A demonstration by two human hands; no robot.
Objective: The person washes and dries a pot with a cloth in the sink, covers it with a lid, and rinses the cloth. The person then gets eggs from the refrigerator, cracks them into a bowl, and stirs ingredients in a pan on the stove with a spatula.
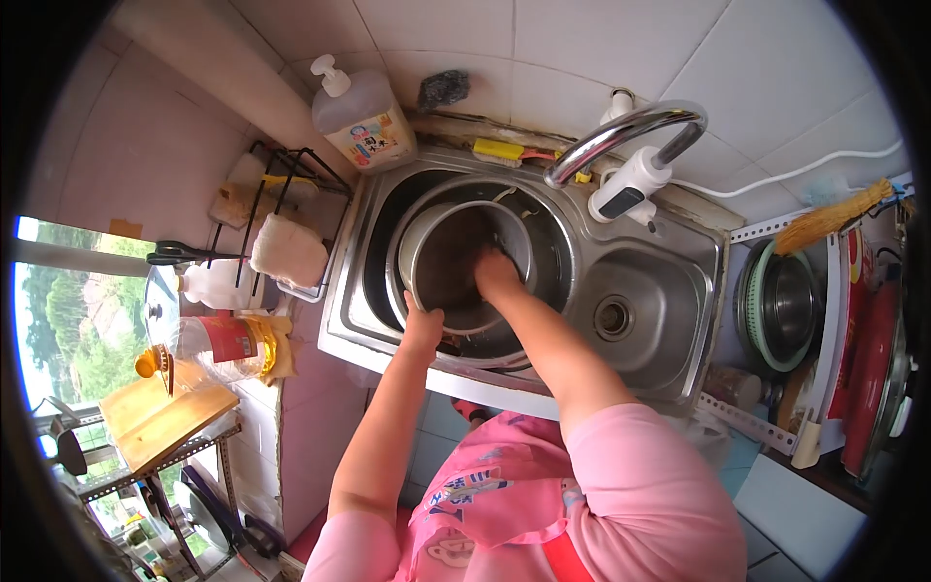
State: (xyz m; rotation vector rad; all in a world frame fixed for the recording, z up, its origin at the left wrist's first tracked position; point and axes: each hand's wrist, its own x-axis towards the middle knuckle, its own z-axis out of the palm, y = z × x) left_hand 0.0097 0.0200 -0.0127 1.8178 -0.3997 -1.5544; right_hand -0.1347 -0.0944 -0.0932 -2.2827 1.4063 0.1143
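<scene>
A grey metal pot point(419, 231) rests tilted inside a wider metal basin point(392, 262) in the left bowl of the sink. My left hand point(424, 325) grips the pot's near rim, with the thumb showing on the outside. Down inside the pot, my right hand point(497, 272) is against the inner wall with its fingers curled. What those fingers hold, if anything, is hidden. The pot's inside looks dark and brownish.
A chrome-and-white faucet point(630, 184) arches over the sink's right bowl point(659, 291). A pump bottle point(364, 121), a yellow brush point(497, 149) and a dark scouring pad point(443, 89) are along the back. An oil bottle point(218, 349) stands left; stacked bowls point(786, 306) sit right.
</scene>
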